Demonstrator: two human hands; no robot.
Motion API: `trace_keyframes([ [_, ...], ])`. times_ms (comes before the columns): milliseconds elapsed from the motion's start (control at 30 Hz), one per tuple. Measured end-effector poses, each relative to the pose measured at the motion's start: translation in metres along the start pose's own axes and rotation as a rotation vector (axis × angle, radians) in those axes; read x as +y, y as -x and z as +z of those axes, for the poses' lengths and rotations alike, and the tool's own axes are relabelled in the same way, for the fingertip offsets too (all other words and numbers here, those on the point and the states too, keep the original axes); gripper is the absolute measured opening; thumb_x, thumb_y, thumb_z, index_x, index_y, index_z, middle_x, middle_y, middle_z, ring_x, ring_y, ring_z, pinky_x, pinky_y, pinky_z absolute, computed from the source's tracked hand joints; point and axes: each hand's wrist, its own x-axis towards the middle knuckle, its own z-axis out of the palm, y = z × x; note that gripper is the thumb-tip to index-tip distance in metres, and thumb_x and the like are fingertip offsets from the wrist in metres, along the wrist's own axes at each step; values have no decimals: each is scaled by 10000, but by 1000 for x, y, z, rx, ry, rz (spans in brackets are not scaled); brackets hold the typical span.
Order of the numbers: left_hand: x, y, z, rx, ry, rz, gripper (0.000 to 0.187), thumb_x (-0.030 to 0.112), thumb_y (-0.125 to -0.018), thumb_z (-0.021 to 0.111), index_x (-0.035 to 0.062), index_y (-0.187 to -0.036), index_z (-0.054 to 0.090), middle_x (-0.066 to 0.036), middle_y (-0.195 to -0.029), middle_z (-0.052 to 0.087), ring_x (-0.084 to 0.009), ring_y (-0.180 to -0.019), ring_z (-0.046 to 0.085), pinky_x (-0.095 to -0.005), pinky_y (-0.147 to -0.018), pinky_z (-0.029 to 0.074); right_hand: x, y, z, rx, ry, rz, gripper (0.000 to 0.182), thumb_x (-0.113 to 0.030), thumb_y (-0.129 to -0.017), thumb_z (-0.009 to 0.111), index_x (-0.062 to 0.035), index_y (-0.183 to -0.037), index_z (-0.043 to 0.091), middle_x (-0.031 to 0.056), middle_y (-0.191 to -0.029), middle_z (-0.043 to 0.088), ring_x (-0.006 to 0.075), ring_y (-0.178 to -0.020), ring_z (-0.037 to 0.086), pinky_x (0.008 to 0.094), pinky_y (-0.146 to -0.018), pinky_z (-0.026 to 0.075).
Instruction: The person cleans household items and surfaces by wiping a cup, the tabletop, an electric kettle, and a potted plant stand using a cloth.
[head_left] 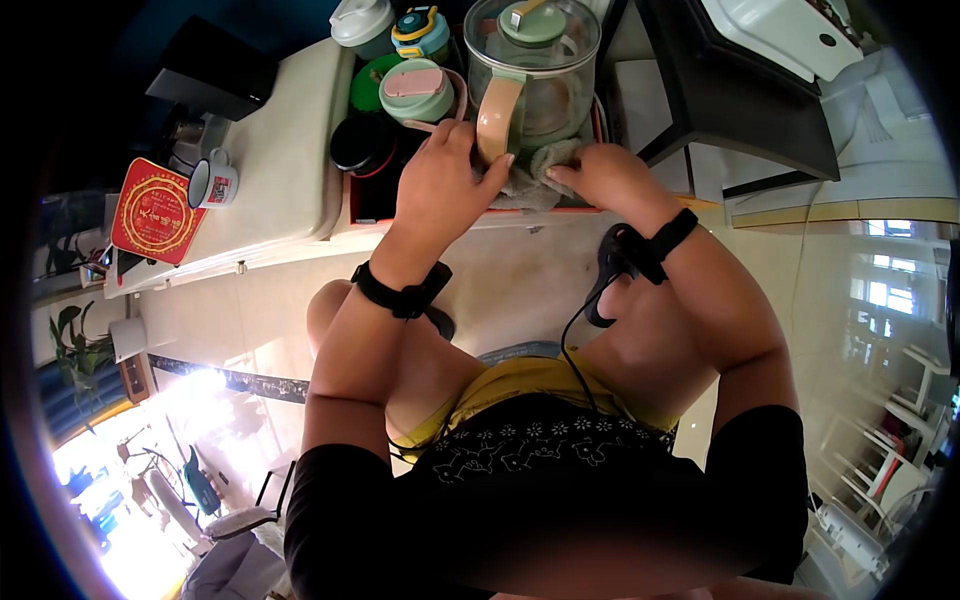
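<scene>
A large clear glass pitcher [560, 100] with a pale green lid and a tan handle [497, 118] stands in a red-edged tray [362, 218]. My left hand [447, 180] is at the left of the handle's lower end, its thumb and fingers bent around a grey-green cloth [525, 190], part of which it hides. My right hand [610, 182] pinches the cloth's right end between thumb and fingers, beside the pitcher's base. The cloth lies bunched along the tray's front, below the pitcher.
Left of the pitcher are a green cup with a pink lid [417, 90], a black-lidded jar [363, 143] and a blue bottle [421, 36]. A white mug [213, 182] and a red square box [158, 210] sit farther left. A black stand [720, 100] is at right.
</scene>
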Motion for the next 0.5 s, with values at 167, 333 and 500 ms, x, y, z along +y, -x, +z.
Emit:
trace_keyframes([
  [167,-1,0,2,-11,-8,4,366,294,-838,708,-29,-939,570,-173,-938,598,-368,-879,617,-435,-735,519,5,-6,7,164,-131,-185,354,-384,-889,624,-52,-950,729,161,-848,703,360,-818,676,459,-715,531],
  [333,-2,2,3,-24,-16,32,357,278,-870,676,-35,-988,549,-196,-974,586,-389,-888,615,-444,-748,523,-20,15,-7,438,-450,-297,247,-248,-898,634,-45,-1021,704,147,-842,697,356,-795,666,443,-699,529],
  [500,-4,2,6,-26,-35,56,356,263,-876,659,-47,-1004,536,-212,-992,583,-397,-887,619,-447,-752,529,-28,13,1,717,-666,-576,281,-130,-896,630,-58,-1168,647,155,-942,689,358,-828,652,422,-719,535],
])
